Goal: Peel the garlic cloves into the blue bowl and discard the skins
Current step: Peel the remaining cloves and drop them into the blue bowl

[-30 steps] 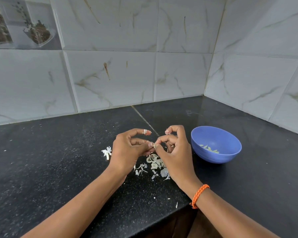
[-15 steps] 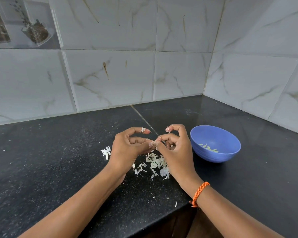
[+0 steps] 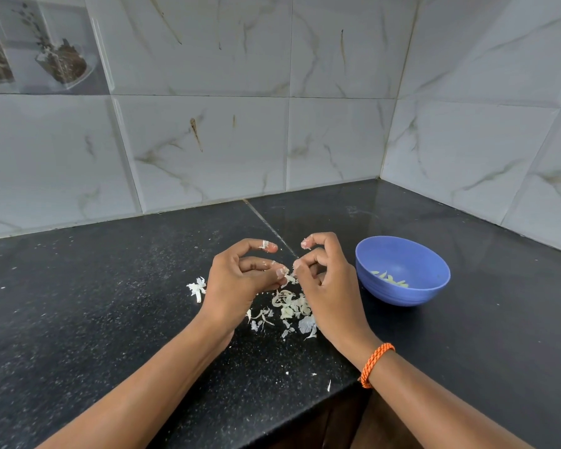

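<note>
Right between our fingertips sits a garlic clove (image 3: pixel 290 277), too hidden to judge its axis; our left hand (image 3: pixel 240 283) and right hand (image 3: pixel 329 286) pinch it above the skins (image 3: pixel 289 311), blue bowl (image 3: pixel 402 270) just right on the counter (image 3: pixel 110 319).

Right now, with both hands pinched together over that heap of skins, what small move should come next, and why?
Probably pull the last skin free. The left hand and right hand pinch a small garlic clove between fingertips, papery bits clinging. The skin pile lies directly below; the blue bowl, holding peeled cloves, waits beside the right hand.
</note>
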Demonstrator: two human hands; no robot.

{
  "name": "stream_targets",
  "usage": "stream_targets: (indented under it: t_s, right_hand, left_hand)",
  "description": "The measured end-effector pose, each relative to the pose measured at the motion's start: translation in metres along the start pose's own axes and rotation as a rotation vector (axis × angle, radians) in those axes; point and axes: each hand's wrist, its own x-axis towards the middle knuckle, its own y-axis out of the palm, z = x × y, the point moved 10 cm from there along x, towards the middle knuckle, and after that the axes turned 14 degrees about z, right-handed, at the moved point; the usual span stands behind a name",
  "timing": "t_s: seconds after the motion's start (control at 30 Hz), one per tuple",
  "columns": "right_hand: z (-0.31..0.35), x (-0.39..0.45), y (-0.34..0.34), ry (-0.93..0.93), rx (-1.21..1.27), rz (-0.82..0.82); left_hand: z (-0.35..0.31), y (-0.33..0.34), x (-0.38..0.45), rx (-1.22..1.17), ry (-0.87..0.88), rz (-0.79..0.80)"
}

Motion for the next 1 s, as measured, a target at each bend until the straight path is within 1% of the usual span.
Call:
stream_targets:
  t_s: [0.1, 0.23, 0.43, 0.53, 0.73, 0.9, 1.0]
  right_hand:
    - [-0.002, 0.002, -0.001, 0.014, -0.008, 0.011]
    - [-0.006, 0.003, 0.0, 0.031, 0.056, 0.032]
    - [-0.005, 0.005, -0.003, 0.025, 0.086, 0.01]
    - [-0.006, 0.007, 0.001, 0.031, 0.127, 0.048]
    - [0.001, 0.005, 0.006, -0.025, 0.248, 0.047]
    - [0.008, 0.003, 0.003, -0.063, 0.199, -0.002]
    - [0.012, 0.002, 0.003, -0.08, 0.199, 0.012]
  left_hand:
    - [0.0, -0.001, 0.0, 0.003, -0.001, -0.008]
    - [0.001, -0.004, 0.0, -0.034, -0.001, -0.02]
    - [0.004, -0.004, 0.001, -0.096, -0.001, -0.02]
    - [0.008, -0.005, 0.002, -0.121, -0.007, -0.016]
    - [0.014, 0.001, 0.004, -0.122, -0.013, 0.013]
    - [0.016, 0.003, 0.004, -0.129, -0.013, 0.025]
    - [0.016, 0.003, 0.004, -0.133, -0.012, 0.026]
